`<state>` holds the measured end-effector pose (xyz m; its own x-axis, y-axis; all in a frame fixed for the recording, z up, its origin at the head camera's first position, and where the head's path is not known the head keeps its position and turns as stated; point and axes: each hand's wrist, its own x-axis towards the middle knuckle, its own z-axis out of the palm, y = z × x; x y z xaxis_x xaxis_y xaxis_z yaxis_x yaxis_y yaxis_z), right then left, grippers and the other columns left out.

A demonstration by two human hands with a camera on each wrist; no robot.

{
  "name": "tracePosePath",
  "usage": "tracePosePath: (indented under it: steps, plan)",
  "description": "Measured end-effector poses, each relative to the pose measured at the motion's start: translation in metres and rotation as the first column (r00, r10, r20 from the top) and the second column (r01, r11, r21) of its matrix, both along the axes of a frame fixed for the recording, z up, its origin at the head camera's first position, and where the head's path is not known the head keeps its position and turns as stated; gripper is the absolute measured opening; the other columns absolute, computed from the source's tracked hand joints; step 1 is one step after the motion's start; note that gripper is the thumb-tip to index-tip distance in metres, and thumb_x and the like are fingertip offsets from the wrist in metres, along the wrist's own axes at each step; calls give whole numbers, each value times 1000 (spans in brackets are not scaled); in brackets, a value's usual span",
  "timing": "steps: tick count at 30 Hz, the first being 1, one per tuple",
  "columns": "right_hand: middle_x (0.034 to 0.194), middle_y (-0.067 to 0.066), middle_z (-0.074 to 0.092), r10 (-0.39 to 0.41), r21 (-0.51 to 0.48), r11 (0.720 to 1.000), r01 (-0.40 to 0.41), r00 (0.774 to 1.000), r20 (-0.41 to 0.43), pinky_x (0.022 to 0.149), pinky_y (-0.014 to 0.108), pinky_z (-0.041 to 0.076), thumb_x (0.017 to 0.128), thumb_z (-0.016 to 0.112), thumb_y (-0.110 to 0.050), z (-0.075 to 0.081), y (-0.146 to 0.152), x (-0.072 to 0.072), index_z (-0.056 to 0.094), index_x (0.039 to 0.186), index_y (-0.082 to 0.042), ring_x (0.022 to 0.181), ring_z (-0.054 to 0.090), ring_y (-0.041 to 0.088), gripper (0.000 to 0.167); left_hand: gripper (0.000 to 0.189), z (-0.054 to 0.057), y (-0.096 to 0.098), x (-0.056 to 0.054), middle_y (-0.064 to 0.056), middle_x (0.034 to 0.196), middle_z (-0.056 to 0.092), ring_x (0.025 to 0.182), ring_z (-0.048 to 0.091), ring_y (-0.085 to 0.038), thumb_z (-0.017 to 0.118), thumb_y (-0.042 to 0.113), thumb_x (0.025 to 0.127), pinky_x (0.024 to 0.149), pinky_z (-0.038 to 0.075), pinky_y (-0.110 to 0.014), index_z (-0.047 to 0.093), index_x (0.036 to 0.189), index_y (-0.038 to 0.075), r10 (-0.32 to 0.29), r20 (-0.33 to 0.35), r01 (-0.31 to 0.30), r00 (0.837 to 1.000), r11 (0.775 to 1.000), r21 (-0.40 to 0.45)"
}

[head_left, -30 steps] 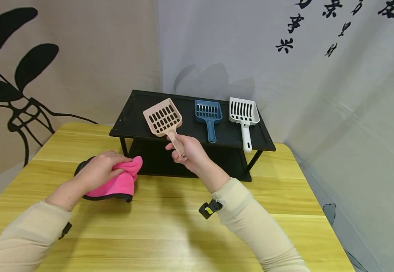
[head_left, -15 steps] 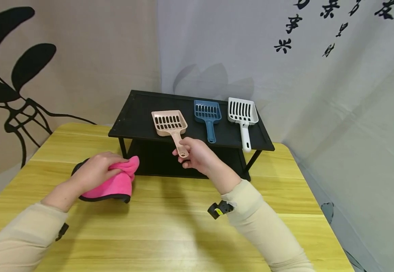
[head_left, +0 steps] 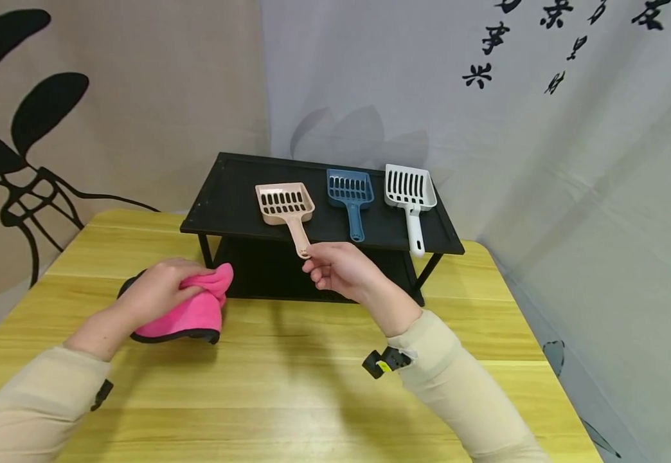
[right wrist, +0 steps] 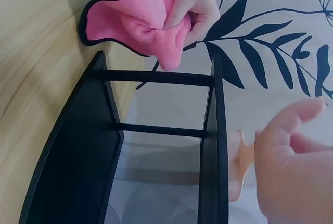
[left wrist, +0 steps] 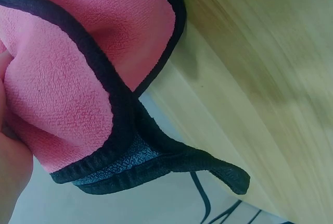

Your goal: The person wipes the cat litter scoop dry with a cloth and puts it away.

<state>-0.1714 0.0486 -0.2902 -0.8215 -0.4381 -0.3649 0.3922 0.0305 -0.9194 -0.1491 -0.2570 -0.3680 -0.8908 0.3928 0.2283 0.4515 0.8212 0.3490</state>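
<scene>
Toward the left of the black two-tier shelf's top (head_left: pixel 237 193) lies a beige litter scoop (head_left: pixel 285 204), its slotted head toward the back. My right hand (head_left: pixel 341 267) pinches the end of its handle with fingertips right at the front edge; in the right wrist view the right hand (right wrist: pixel 294 166) hides most of the handle. My left hand (head_left: pixel 159 289) grips a bunched pink cloth (head_left: pixel 187 318) with black edging on the table, left of the shelf. A black loop sticks out from the cloth (left wrist: pixel 62 99) in the left wrist view.
A blue litter scoop (head_left: pixel 351 193) and a white litter scoop (head_left: pixel 411 193) lie side by side on the shelf top, handles forward. The lower tier (head_left: pixel 266 276) is black. A wooden table (head_left: pixel 283 386) extends in front, with printed fabric (head_left: pixel 335 77) hanging behind.
The beige scoop has turned and come down onto the shelf top, then slid slightly forward. My right hand has shifted to the handle's end. The left hand keeps its grip on the cloth.
</scene>
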Motion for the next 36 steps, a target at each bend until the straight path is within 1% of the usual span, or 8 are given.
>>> tracePosePath:
  steps: [9, 11, 13, 17, 19, 23, 28, 36]
  plan:
    - [76, 2, 64, -100, -57, 993, 102, 994, 45, 61, 19, 52, 98, 45, -11, 4, -22, -13, 50, 123, 5, 62, 60, 9, 30, 32, 0, 2, 3, -19, 107, 67, 103, 60, -37, 71, 6, 79, 90, 48, -54, 67, 111, 1, 20, 31, -20, 999, 1000, -5]
    - [86, 6, 65, -116, -55, 991, 119, 992, 47, 71, 23, 56, 98, 45, -12, 5, -26, -15, 49, 125, 5, 69, 63, 11, 32, 32, 0, 2, 3, -19, 107, 66, 103, 60, -37, 71, 7, 80, 90, 48, -54, 66, 111, 1, 21, 31, -21, 999, 1000, -9]
    - [102, 13, 66, -126, -64, 989, 130, 990, 59, 85, 29, 55, 99, 43, -13, 6, -29, -17, 47, 129, 4, 82, 66, 17, 34, 33, 0, 2, 3, -19, 108, 66, 104, 59, -37, 71, 7, 80, 90, 47, -54, 66, 111, 1, 23, 30, -23, 999, 1000, -11]
    - [133, 24, 52, -127, -127, 982, 142, 985, 115, 104, 40, 42, 101, 37, -14, 8, -32, -18, 37, 137, 2, 116, 57, 31, 40, 33, 0, 2, 4, -20, 108, 66, 104, 59, -38, 72, 7, 79, 89, 48, -54, 66, 111, 1, 25, 26, -24, 999, 1000, -13]
    - [137, 25, 47, -124, -160, 976, 146, 983, 139, 106, 41, 39, 102, 35, -14, 8, -32, -19, 32, 140, 1, 125, 50, 34, 41, 32, 0, 1, 5, -19, 107, 67, 104, 59, -38, 72, 7, 79, 89, 48, -54, 67, 110, 1, 26, 25, -26, 999, 1000, -12]
    - [139, 24, 46, -113, -197, 970, 140, 983, 143, 107, 42, 38, 102, 33, -14, 8, -32, -19, 29, 141, 1, 127, 48, 34, 42, 32, 1, 1, 5, -19, 107, 67, 103, 60, -37, 72, 7, 79, 89, 48, -54, 67, 110, 1, 29, 24, -29, 999, 1000, -12]
    - [140, 24, 44, -89, -221, 969, 110, 991, 102, 107, 43, 37, 101, 33, -13, 7, -30, -20, 28, 141, 3, 129, 46, 34, 43, 32, 0, 0, 6, -18, 106, 67, 101, 61, -36, 72, 7, 79, 88, 49, -53, 67, 109, 1, 23, 15, -23, 1000, 1000, -10]
    - [140, 25, 43, -26, -193, 981, 32, 999, 34, 107, 44, 37, 101, 34, -13, 2, -28, -17, 24, 142, 2, 129, 45, 37, 44, 31, -4, -4, 9, -16, 104, 68, 100, 61, -35, 73, 7, 78, 87, 50, -52, 68, 108, 3, 26, 21, -26, 999, 1000, -3]
